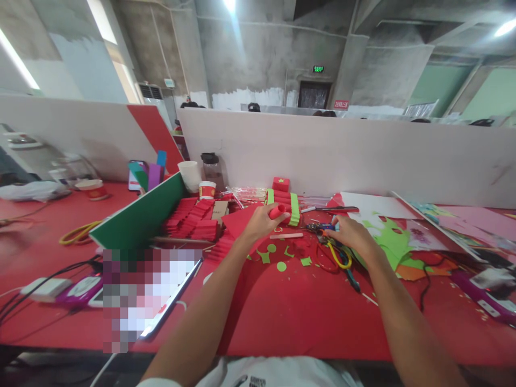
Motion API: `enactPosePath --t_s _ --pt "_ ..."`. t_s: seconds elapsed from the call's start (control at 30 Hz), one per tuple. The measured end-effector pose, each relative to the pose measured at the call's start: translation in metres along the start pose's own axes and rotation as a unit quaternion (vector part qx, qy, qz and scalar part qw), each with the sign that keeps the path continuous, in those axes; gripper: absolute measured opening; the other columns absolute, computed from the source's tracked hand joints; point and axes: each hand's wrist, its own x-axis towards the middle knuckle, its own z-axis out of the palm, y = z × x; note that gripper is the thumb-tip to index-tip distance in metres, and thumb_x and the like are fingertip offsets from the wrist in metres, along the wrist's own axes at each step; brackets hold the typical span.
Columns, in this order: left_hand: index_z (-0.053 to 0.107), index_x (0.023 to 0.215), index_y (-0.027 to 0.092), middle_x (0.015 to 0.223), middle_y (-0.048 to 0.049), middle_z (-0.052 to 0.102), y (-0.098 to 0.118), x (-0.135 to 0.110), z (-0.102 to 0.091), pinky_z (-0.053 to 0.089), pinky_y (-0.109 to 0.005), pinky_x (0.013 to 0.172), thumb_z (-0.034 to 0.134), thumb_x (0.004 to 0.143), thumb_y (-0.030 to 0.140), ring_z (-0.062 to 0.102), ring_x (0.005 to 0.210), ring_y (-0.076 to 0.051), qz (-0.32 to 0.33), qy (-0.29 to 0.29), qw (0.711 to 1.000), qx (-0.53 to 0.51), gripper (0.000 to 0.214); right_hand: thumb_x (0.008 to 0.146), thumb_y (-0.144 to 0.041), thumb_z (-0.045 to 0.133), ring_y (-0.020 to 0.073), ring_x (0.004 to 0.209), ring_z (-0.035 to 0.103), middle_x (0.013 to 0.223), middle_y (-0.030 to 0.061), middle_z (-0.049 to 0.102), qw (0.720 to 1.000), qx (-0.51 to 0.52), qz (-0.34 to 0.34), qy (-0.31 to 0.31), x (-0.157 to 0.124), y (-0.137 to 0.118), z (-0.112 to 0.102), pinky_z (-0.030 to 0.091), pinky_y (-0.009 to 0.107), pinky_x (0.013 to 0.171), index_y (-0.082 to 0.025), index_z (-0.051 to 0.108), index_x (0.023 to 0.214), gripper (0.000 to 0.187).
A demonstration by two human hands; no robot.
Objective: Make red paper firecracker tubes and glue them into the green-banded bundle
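My left hand (262,220) is closed around a rolled red paper tube (278,212), held over the back middle of the table. Over the cluster of tools to the right, my right hand (350,232) has its fingertips on a blue-handled tool (328,227), its kind partly hidden. Beside that hand lie scissors with yellow handles (341,255) and a red-handled pair (325,259). Behind the left hand stands a bundle of red rolls with lime-green strips (295,209). Green paper scraps (281,266) and a pale pink strip (286,235) lie between the hands.
Stacked red paper pieces (201,230) fill the left back, next to a green board (141,215). A lit tablet (169,295) lies front left. Cups (207,190) and a bottle (212,171) stand by the white partition (342,156). Lime-green paper (389,242) lies at right.
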Motion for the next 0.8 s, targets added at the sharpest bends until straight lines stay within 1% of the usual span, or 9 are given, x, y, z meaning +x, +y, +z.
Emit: enactPosePath --t_s 0.03,0.1,0.13,0.2,0.33,0.43,0.53,0.67,0.8 --pt "0.062 0.078 0.015 0.068 0.0029 0.057 0.000 0.000 0.000 0.036 -0.023 0.064 0.055 0.086 0.051 0.046 0.065 -0.011 0.002 0.000 1.000 0.002 0.037 0.080 -0.046 0.065 0.0208 0.071 0.062 0.083 0.0064 0.069 0.999 0.027 -0.022 0.019 -0.003 -0.008 -0.004 0.033 0.027 0.058 -0.021 0.063 0.092 0.028" --pt "0.061 0.077 0.015 0.068 0.0033 0.056 0.000 0.000 0.000 0.036 -0.022 0.063 0.055 0.086 0.051 0.046 0.065 -0.011 0.005 -0.001 1.000 0.006 0.038 0.085 -0.043 0.060 0.0191 0.073 0.061 0.085 0.0050 0.069 0.989 0.097 -0.107 0.004 -0.010 -0.028 -0.010 0.036 0.026 0.062 -0.021 0.064 0.094 0.024" --pt "0.061 0.076 0.015 0.067 0.0034 0.055 -0.001 0.000 0.001 0.035 -0.022 0.062 0.055 0.086 0.051 0.045 0.065 -0.011 0.002 -0.001 1.000 0.007 0.038 0.087 -0.044 0.059 0.0186 0.072 0.060 0.083 0.0040 0.069 0.980 0.129 -0.150 -0.029 -0.013 -0.039 -0.010 0.037 0.026 0.062 -0.021 0.065 0.094 0.025" --pt "0.059 0.073 0.015 0.064 0.0038 0.053 -0.001 0.000 0.001 0.034 -0.022 0.061 0.055 0.085 0.052 0.043 0.063 -0.011 -0.003 -0.001 1.000 0.006 0.039 0.087 -0.042 0.061 0.0188 0.076 0.062 0.087 0.0041 0.070 0.947 0.184 -0.236 -0.114 -0.021 -0.062 -0.007 0.040 0.027 0.067 -0.021 0.067 0.096 0.024" --pt "0.058 0.072 0.016 0.062 0.0041 0.051 -0.001 0.000 0.002 0.034 -0.023 0.060 0.057 0.084 0.052 0.041 0.061 -0.010 -0.003 0.005 1.000 -0.004 0.039 0.085 -0.037 0.066 0.0198 0.084 0.063 0.098 0.0053 0.071 0.900 0.204 -0.327 -0.203 -0.033 -0.096 0.013 0.042 0.028 0.074 -0.021 0.068 0.096 0.020" --pt "0.058 0.070 0.016 0.062 0.0036 0.050 -0.001 0.001 0.002 0.035 -0.023 0.060 0.058 0.084 0.053 0.040 0.061 -0.011 -0.002 0.011 1.000 -0.010 0.040 0.085 -0.038 0.066 0.0212 0.088 0.062 0.103 0.0060 0.070 0.890 0.176 -0.352 -0.230 -0.035 -0.105 0.027 0.041 0.028 0.073 -0.021 0.068 0.101 0.023" --pt "0.058 0.069 0.016 0.061 0.0036 0.049 -0.002 0.001 0.002 0.035 -0.024 0.060 0.059 0.083 0.053 0.039 0.061 -0.011 0.002 0.007 1.000 -0.015 0.039 0.085 -0.032 0.066 0.0215 0.088 0.062 0.100 0.0058 0.069 0.894 0.155 -0.349 -0.233 -0.035 -0.108 0.032 0.040 0.027 0.072 -0.020 0.067 0.102 0.021" --pt "0.059 0.071 0.016 0.062 0.0037 0.049 -0.003 0.001 0.002 0.035 -0.024 0.060 0.058 0.084 0.051 0.040 0.061 -0.011 0.006 0.005 1.000 -0.021 0.038 0.084 -0.028 0.066 0.0177 0.080 0.060 0.093 0.0044 0.068 0.896 0.159 -0.328 -0.254 -0.036 -0.110 0.032 0.039 0.024 0.066 -0.019 0.065 0.092 0.012" --pt "0.060 0.071 0.016 0.063 0.0034 0.052 -0.001 0.001 0.002 0.035 -0.023 0.061 0.058 0.084 0.051 0.042 0.062 -0.011 -0.006 0.001 1.000 -0.029 0.037 0.082 -0.021 0.067 0.0153 0.075 0.057 0.083 0.0023 0.067 0.887 0.169 -0.346 -0.254 -0.037 -0.112 0.031 0.037 0.023 0.065 -0.018 0.063 0.083 0.005"
